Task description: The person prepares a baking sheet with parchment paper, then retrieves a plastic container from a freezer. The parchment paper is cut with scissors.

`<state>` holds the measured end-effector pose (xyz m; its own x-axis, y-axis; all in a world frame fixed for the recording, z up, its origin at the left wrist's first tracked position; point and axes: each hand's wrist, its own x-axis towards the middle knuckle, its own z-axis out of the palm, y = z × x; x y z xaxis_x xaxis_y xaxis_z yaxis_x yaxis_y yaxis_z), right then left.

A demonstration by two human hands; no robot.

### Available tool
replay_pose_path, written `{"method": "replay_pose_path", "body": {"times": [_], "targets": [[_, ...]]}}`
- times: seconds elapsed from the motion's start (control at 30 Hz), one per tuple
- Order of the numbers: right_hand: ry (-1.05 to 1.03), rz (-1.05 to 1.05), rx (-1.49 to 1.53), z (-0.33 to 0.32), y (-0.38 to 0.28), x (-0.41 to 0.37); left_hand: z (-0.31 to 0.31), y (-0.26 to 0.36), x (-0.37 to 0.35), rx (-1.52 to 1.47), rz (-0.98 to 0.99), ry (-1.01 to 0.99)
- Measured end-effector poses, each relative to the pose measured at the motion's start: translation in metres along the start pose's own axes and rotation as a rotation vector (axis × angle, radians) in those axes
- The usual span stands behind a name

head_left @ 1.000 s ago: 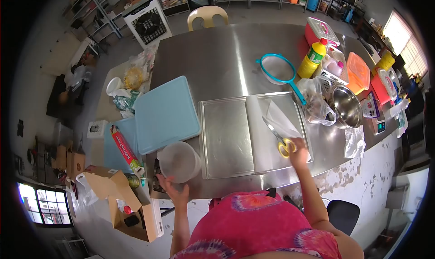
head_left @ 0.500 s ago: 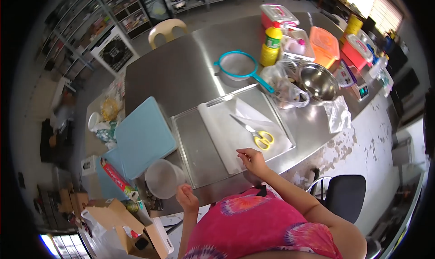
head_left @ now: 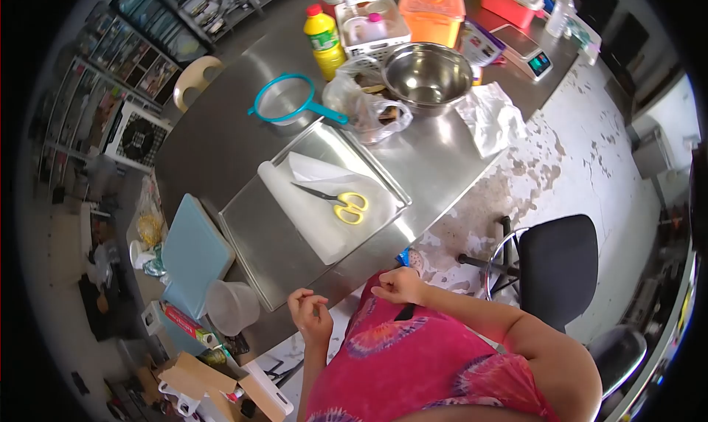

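Note:
My left hand (head_left: 311, 315) hovers just off the table's front edge, its fingers loosely bent and apart with nothing in them. Close to my body, my right hand (head_left: 399, 285) is curled closed, and I see nothing in it. Ahead of both hands lies a metal baking tray (head_left: 251, 234). Whitish baking paper (head_left: 299, 214) covers its right part, with one corner folded over. Scissors with yellow handles (head_left: 350, 208) rest on the paper, blades towards the back left. A cloudy plastic tub (head_left: 232, 309) stands left of the tray, near my left hand.
Behind the tray are a teal strainer (head_left: 284, 99), a plastic bag (head_left: 361, 105), a steel bowl (head_left: 428, 75) and a yellow bottle (head_left: 324, 42). A digital scale (head_left: 523, 52) sits farther right. Blue boards (head_left: 193, 248) lie left. A black chair (head_left: 557, 267) stands on my right.
My view has turned right, so the tray and tools appear further left. My right hand has drawn back from beside the paper towards my body. The left hand's fingers have opened somewhat.

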<state>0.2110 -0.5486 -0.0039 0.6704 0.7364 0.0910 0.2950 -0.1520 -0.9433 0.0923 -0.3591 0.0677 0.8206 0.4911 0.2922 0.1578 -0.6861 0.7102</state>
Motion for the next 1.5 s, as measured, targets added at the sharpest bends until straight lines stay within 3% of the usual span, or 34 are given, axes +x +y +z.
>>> {"method": "replay_pose_path", "body": {"times": [0.07, 0.33, 0.37, 0.43, 0.47, 0.53, 0.7, 0.77, 0.8, 0.97, 1.03, 1.07, 1.17, 1.3, 1.37, 1.4, 1.5], "targets": [[-0.016, 0.081, -0.157, -0.004, -0.001, -0.014, 0.006, 0.008, -0.002, -0.008, 0.049, -0.048], [-0.144, 0.319, -0.161, 0.019, -0.004, -0.07, -0.002, 0.035, -0.018, 0.195, 0.29, -0.301], [-0.144, 0.317, -0.162, 0.031, 0.001, -0.081, -0.008, 0.036, -0.029, 0.195, 0.291, -0.3], [-0.152, 0.328, -0.511, 0.057, 0.016, -0.104, -0.024, 0.035, -0.054, 0.157, 0.238, -0.315], [-0.226, 0.383, -0.452, 0.072, 0.044, -0.112, -0.033, 0.028, -0.071, 0.165, 0.229, -0.309], [-0.133, 0.451, -0.428, 0.1, 0.084, -0.126, -0.047, 0.009, -0.106, 0.034, 0.153, -0.343], [-0.044, 0.688, -0.426, 0.114, 0.109, -0.121, -0.08, -0.019, -0.184, 0.099, 0.09, -0.438], [0.194, 0.749, -0.412, 0.11, 0.121, -0.097, -0.083, -0.028, -0.205, 0.088, -0.01, -0.535], [0.207, 0.798, -0.352, 0.101, 0.126, -0.081, -0.082, -0.032, -0.213, 0.111, 0.029, -0.526], [0.347, 0.687, -0.612, 0.083, 0.166, -0.018, -0.07, -0.038, -0.222, 0.13, -0.014, -0.615], [0.056, 0.553, -0.902, 0.081, 0.175, -0.002, -0.06, -0.039, -0.212, 0.168, -0.045, -0.652], [0.016, 0.473, -0.963, 0.086, 0.186, 0.01, -0.055, -0.04, -0.206, 0.167, -0.067, -0.653], [-0.164, 0.503, -1.117, 0.105, 0.22, 0.043, -0.044, -0.037, -0.187, 0.17, -0.111, -0.672], [-0.038, 0.468, -1.13, 0.133, 0.274, 0.051, -0.029, -0.025, -0.166, 0.109, -0.239, -0.689], [0.123, 0.241, -1.062, 0.132, 0.289, 0.04, -0.021, -0.022, -0.161, 0.067, -0.276, -0.692], [0.117, 0.248, -1.074, 0.128, 0.282, 0.029, -0.017, -0.024, -0.16, 0.068, -0.248, -0.699], [-0.176, 0.248, -0.957, 0.1, 0.222, -0.007, -0.002, -0.032, -0.154, 0.038, -0.182, -0.728]]}}
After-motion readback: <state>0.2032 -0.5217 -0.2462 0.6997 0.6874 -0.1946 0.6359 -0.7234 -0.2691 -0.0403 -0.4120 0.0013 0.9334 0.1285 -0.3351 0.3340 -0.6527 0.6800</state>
